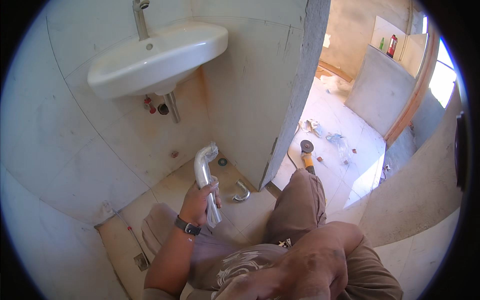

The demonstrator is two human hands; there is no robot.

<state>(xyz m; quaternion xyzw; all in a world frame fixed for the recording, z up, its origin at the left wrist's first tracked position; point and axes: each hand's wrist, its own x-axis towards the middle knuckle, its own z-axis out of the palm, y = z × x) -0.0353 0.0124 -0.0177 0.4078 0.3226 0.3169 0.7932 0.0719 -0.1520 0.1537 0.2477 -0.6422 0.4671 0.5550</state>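
Left grip (199, 200) closed round pipe (201, 169) by its straight leg, bend just above grip — wrapped in film (213, 148). Probably light, stiff, slippery; best held mid-leg. J-bend (246, 192) on floor (255, 212), right of grip — right grip not visible.

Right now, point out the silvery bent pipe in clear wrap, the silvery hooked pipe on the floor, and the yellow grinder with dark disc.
Silvery bent pipe in clear wrap (201, 172): head view, upper length.
Silvery hooked pipe (245, 194): head view, curved bend.
Yellow grinder with dark disc (308, 160): head view, yellow body.
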